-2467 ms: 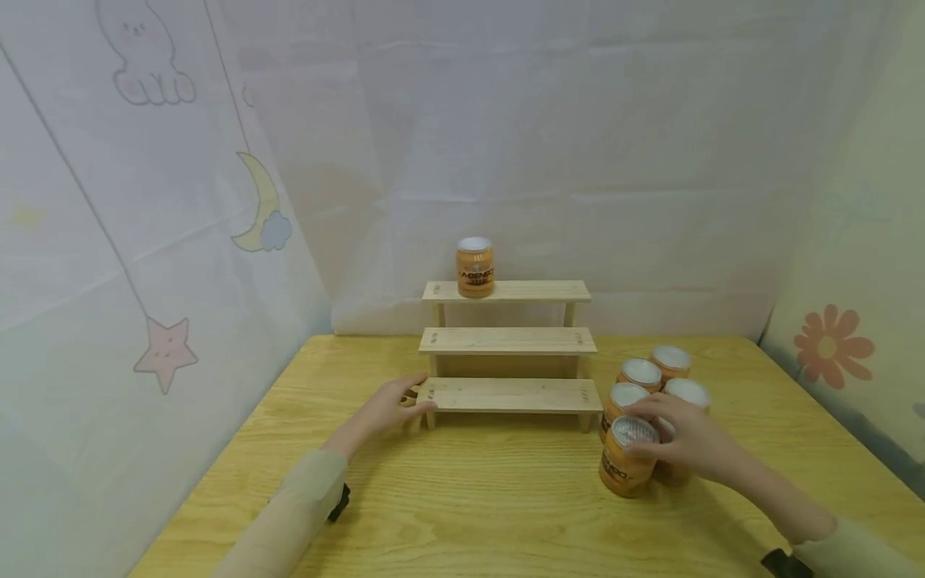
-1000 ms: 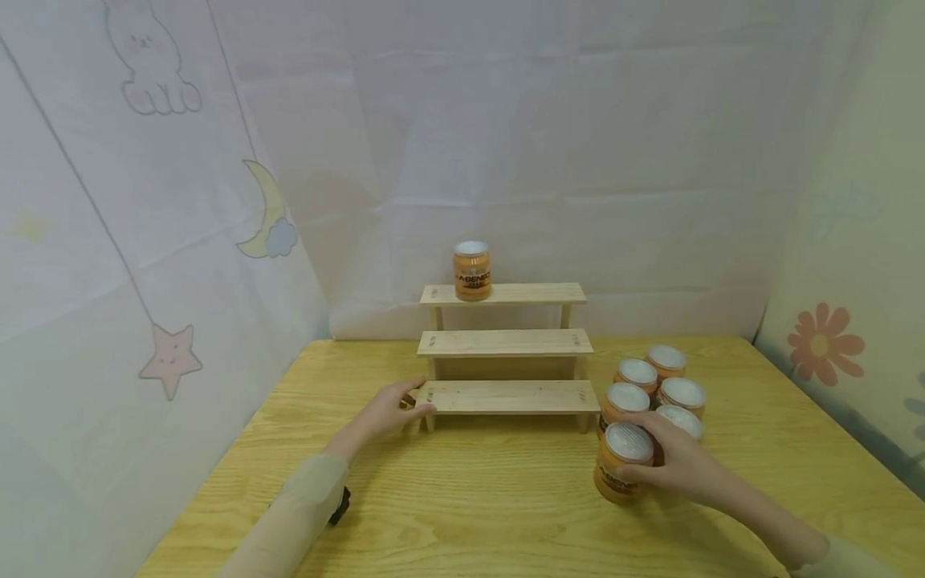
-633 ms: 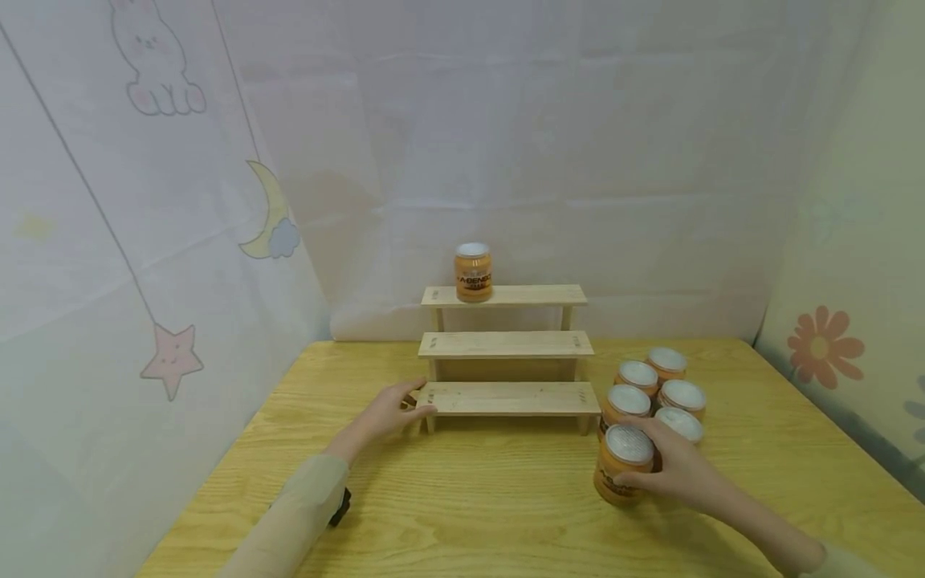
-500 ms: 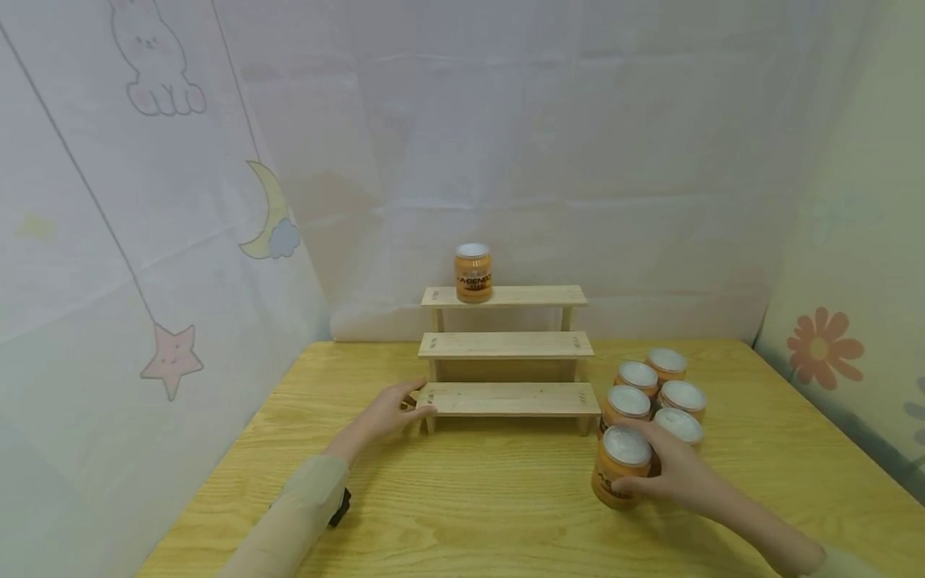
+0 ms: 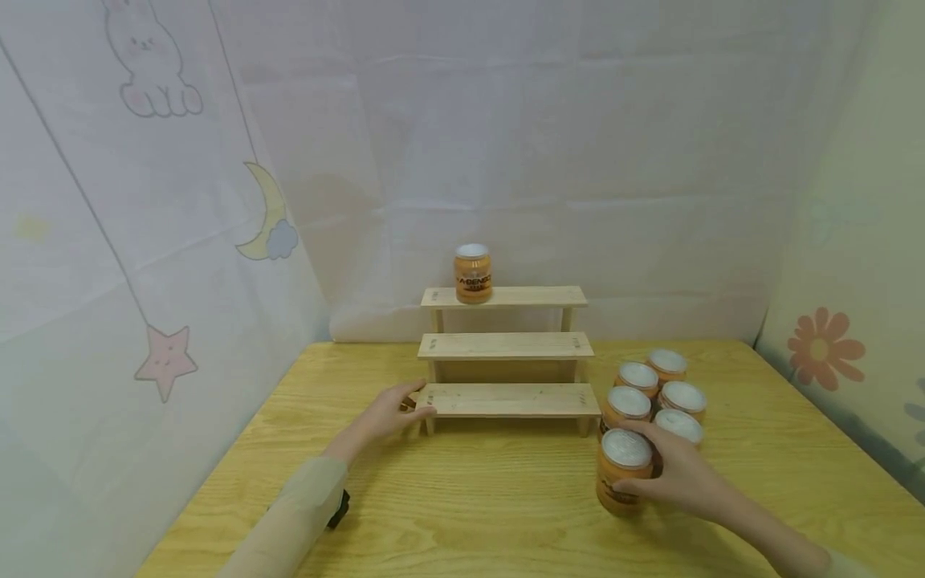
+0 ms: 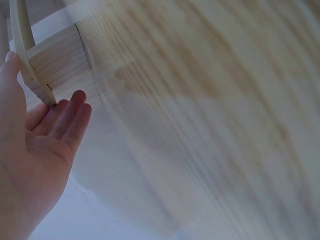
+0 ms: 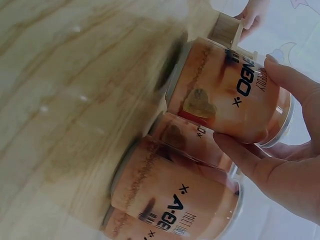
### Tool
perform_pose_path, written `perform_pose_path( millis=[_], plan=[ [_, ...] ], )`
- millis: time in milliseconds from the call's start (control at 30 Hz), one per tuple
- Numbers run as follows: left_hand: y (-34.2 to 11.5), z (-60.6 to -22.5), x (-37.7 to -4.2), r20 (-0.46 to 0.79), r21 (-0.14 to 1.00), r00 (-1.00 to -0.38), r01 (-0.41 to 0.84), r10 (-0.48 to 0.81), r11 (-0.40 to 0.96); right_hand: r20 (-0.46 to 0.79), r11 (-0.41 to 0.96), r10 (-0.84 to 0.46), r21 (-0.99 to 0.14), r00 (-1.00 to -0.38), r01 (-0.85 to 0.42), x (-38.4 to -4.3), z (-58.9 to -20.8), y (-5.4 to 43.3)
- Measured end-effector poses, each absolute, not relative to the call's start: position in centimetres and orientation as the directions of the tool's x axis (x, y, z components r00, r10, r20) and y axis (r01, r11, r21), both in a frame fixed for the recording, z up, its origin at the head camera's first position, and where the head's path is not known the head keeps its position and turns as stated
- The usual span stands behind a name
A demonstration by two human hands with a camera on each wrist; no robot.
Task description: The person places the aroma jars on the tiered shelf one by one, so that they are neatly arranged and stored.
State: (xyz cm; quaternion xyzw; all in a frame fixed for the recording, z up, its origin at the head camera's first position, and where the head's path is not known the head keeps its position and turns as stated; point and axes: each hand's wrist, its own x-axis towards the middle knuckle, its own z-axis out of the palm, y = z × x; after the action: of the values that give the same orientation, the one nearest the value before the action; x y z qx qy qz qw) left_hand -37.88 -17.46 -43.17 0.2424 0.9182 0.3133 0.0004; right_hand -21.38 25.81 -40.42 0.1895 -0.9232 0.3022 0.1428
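My right hand (image 5: 682,474) grips a short orange can (image 5: 623,490) with a white lid and dark lettering, thumb on its near side and fingers behind. In the right wrist view the can (image 7: 225,92) is seen from the side, close to its neighbours; I cannot tell whether it touches the table. My left hand (image 5: 383,413) holds the left end of a three-step wooden stand (image 5: 506,399). The left wrist view shows thumb and fingers around the board's end (image 6: 40,90). A matching can (image 5: 473,277) stands upright on the top step, left of centre.
Several more orange cans (image 5: 682,399) stand grouped at the stand's right, just behind the held one. The yellow wood-grain table (image 5: 462,498) ends at a pale cloth backdrop (image 5: 578,160) at the back and sides.
My right hand has settled lower around the front can, whose lid now shows more fully. That can has shifted slightly toward me. My left hand stays at the stand.
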Motion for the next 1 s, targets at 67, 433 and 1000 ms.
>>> perform_pose_path(
  millis=[67,433,1000],
  plan=[
    [-17.5,-43.1,-37.9,0.146,0.576,-0.884,0.441,0.445,0.688,0.384,0.730,-0.267,-0.518,-0.884,-0.446,-21.3,-39.9,25.8],
    [-17.6,-43.0,-38.0,0.153,0.544,-0.872,0.466,0.464,0.697,0.457,0.662,-0.225,-0.577,-0.861,-0.479,-21.9,-35.3,25.9],
    [-17.7,-43.2,-38.2,0.163,0.559,-0.866,0.476,0.473,0.679,0.393,0.650,-0.226,-0.621,-0.891,-0.439,-26.3,-29.5,26.1]
  ],
)
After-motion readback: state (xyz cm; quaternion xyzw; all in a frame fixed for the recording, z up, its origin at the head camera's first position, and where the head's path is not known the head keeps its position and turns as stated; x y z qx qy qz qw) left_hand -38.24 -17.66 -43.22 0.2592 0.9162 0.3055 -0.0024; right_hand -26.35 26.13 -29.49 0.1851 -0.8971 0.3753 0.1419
